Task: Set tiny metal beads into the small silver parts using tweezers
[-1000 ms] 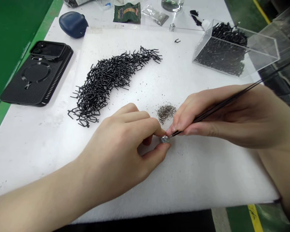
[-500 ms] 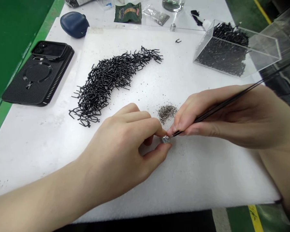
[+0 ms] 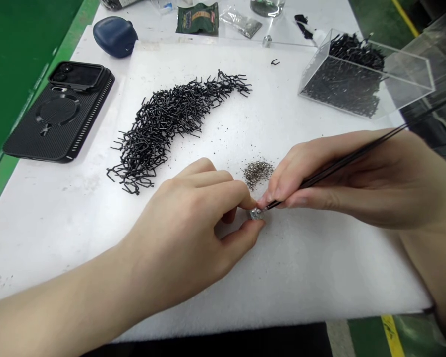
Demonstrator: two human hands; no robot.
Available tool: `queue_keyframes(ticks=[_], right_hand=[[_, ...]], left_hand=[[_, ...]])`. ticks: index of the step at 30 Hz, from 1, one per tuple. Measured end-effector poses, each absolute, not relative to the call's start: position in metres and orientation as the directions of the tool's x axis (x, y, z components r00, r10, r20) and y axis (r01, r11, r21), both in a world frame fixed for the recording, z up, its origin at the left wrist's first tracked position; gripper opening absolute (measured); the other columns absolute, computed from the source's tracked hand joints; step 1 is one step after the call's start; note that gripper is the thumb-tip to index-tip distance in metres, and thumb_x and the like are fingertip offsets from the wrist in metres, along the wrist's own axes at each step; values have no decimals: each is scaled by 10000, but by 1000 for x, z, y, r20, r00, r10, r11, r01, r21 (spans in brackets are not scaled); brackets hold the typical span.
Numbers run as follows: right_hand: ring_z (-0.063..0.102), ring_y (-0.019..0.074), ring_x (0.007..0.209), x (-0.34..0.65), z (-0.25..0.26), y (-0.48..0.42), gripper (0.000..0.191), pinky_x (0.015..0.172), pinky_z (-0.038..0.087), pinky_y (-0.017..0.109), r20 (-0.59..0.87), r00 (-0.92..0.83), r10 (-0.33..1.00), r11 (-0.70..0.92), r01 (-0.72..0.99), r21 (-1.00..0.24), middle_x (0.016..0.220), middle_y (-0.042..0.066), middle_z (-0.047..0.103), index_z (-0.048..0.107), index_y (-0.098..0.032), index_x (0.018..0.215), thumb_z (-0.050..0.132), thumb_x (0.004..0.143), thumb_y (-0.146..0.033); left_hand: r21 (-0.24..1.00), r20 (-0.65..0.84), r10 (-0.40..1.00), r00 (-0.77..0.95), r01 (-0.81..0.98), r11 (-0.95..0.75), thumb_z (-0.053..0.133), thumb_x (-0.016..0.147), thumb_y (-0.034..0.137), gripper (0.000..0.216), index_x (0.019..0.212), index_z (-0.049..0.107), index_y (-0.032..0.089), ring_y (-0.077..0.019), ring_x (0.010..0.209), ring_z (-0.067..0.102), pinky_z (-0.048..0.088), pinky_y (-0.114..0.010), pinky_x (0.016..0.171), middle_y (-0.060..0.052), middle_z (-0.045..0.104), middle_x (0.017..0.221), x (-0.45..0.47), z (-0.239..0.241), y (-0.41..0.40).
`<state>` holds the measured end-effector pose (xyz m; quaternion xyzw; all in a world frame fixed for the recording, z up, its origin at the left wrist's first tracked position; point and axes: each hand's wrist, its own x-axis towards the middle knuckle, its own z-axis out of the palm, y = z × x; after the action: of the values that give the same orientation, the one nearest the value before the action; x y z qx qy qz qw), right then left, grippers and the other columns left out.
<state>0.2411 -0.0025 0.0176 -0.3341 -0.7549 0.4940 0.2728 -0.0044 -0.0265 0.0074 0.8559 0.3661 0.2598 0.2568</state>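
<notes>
My left hand [image 3: 193,223] pinches a small shiny metal piece [image 3: 255,214] between thumb and forefinger, just above the white foam pad [image 3: 312,267]. My right hand [image 3: 349,181] is closed round long black tweezers [image 3: 342,161], whose tips touch the metal piece. A small heap of tiny grey metal bits [image 3: 258,171] lies just behind the fingertips. A long curved pile of black bent wire clips [image 3: 171,121] lies on the pad to the left and behind.
A clear plastic box [image 3: 364,74] with more black clips stands at the back right. A black phone case [image 3: 59,119] and a dark blue pouch [image 3: 114,35] lie at the left. A green packet [image 3: 197,19] and small bags lie at the far edge. One loose clip [image 3: 274,62] lies apart.
</notes>
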Motion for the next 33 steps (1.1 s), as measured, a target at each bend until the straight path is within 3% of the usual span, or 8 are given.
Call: queue_keyframes(ticks=[11, 21, 27, 33], right_hand=[[786, 150, 901, 242, 19, -4, 133, 805, 641, 229, 101, -631, 769, 312, 234, -921, 952, -1, 821, 801, -230, 956, 814, 884, -119], [790, 168, 737, 251, 21, 5, 113, 671, 679, 242, 112, -436, 893, 301, 393, -869, 828, -2, 825, 822, -252, 871, 910, 802, -231], [793, 168, 818, 249, 19, 5, 121, 762, 691, 244, 139, -455, 879, 325, 361, -874, 895, -5, 836, 841, -257, 890, 897, 805, -193], [788, 166, 825, 246, 18, 4, 99, 751, 681, 252, 120, -441, 889, 302, 370, -879, 885, -11, 836, 845, -257, 870, 881, 820, -180]], left_hand=[[633, 245, 767, 593, 501, -590, 756, 867, 137, 42, 836, 768, 162, -113, 712, 559, 465, -220, 623, 40, 634, 670, -3, 7, -25], [602, 233, 775, 587, 539, -589, 763, 862, 173, 47, 816, 762, 183, -112, 710, 578, 466, -226, 606, 45, 642, 665, -4, 11, -26], [590, 216, 780, 588, 558, -584, 757, 862, 181, 54, 809, 757, 192, -111, 702, 583, 471, -226, 607, 47, 643, 668, -4, 10, -24], [599, 226, 773, 593, 540, -590, 746, 871, 179, 62, 811, 759, 185, -113, 698, 582, 467, -235, 602, 43, 641, 667, -4, 9, -25]])
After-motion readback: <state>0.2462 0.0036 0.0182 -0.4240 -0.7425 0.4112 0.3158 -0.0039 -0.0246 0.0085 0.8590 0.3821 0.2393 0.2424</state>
